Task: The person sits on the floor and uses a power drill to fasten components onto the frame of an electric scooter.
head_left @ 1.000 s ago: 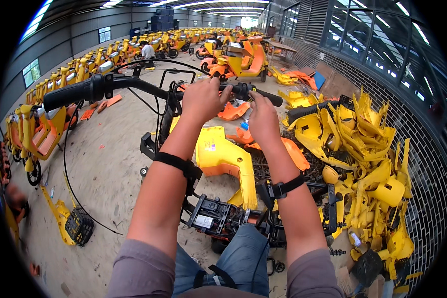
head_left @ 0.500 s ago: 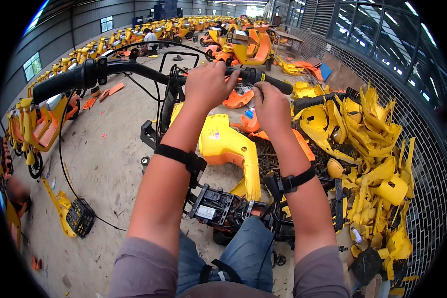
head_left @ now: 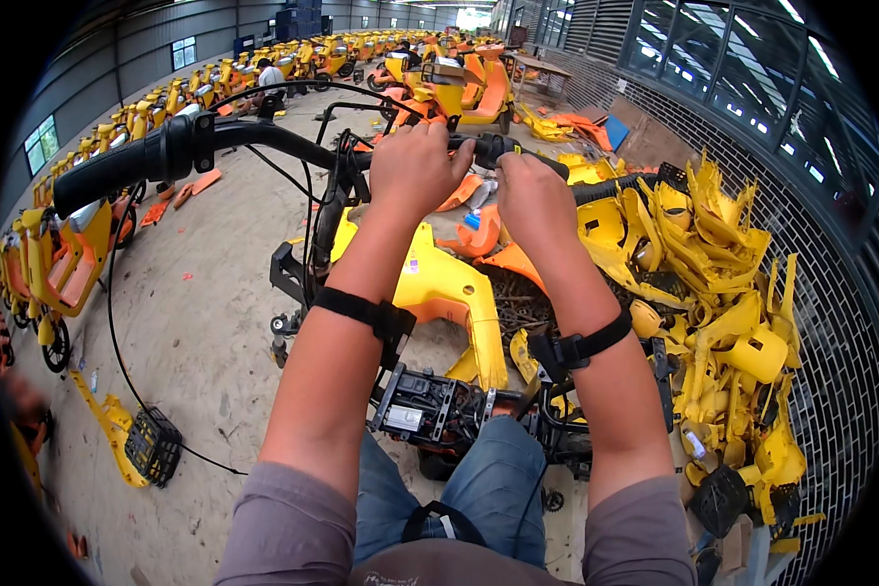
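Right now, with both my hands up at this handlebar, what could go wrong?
Your left hand and right hand are close together at the handlebar; if one slips, it might knock the other. The black cable hanging down on your left could snag on something. The electrical parts in front of your legs look uncovered, so something dropped might land on them.

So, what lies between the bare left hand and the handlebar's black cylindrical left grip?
In the head view, mainly a black clamp and the bent black handlebar tube.
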`<act>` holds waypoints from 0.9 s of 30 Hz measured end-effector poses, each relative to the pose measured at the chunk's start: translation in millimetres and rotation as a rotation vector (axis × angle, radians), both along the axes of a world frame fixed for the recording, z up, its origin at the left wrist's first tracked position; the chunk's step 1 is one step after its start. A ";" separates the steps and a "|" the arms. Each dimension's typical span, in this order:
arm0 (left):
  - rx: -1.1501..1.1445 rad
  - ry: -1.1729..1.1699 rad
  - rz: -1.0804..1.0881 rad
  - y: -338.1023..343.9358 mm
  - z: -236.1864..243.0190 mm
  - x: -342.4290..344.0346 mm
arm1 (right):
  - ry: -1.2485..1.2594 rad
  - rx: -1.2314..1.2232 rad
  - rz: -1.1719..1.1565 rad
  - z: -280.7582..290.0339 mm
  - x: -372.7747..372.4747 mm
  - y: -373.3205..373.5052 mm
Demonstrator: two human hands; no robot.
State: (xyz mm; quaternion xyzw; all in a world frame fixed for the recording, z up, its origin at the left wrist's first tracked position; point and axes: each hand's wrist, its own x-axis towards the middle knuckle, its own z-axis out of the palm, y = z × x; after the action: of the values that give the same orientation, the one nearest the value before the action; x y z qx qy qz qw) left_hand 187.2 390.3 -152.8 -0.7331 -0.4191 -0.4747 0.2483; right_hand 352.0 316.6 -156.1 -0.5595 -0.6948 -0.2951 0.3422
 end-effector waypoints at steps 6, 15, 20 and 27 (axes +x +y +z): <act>0.091 -0.017 -0.026 2.4 -3.3 6.9 | 0.032 -0.004 -0.044 1.1 -1.8 -3.4; 0.104 -0.043 -0.049 3.2 -5.3 6.6 | 0.053 0.027 -0.023 -6.5 -1.4 -3.3; 0.107 -0.046 -0.045 2.7 -4.8 5.3 | 0.222 0.009 0.068 0.3 -3.3 -0.3; 0.106 -0.044 -0.046 2.5 -5.5 1.4 | 0.482 0.049 0.181 -21.6 -6.2 3.3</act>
State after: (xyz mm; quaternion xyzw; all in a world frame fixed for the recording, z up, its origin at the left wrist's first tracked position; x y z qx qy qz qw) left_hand 188.6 392.8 -158.3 -0.7176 -0.3818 -0.5179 0.2665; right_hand 345.8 319.9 -177.7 -0.5406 -0.6333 -0.1381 0.5363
